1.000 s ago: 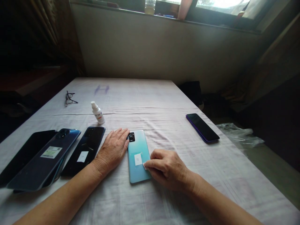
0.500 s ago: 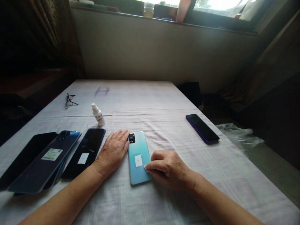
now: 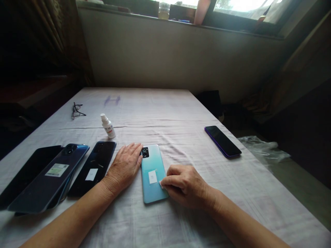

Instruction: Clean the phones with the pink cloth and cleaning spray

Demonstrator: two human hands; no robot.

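Observation:
A light blue phone [image 3: 152,193] lies back up on the cloth, with a black camera block [image 3: 145,152] at its top left and a white sticker [image 3: 152,176] in its middle. Flat on the cloth, my left hand [image 3: 126,163] has its fingers stretched out, the tips against the phone's upper left edge. My right hand [image 3: 184,186] is closed in a pinch at the lower right edge of the phone. A small white wad [image 3: 161,184] peeks out between thumb and forefinger; whether it is cotton or tissue I cannot tell.
Several dark phones [image 3: 43,186] lie stacked at the left, beside a black phone with a white sticker [image 3: 91,174]. Behind them stand a white bottle [image 3: 108,126] and folded glasses [image 3: 77,111]. Near the right table edge lies a purple-edged phone [image 3: 222,141]. Clear plastic [image 3: 263,148] lies beyond it.
Almost nothing differs. The view has shifted very slightly; both hands and the light blue phone keep their places.

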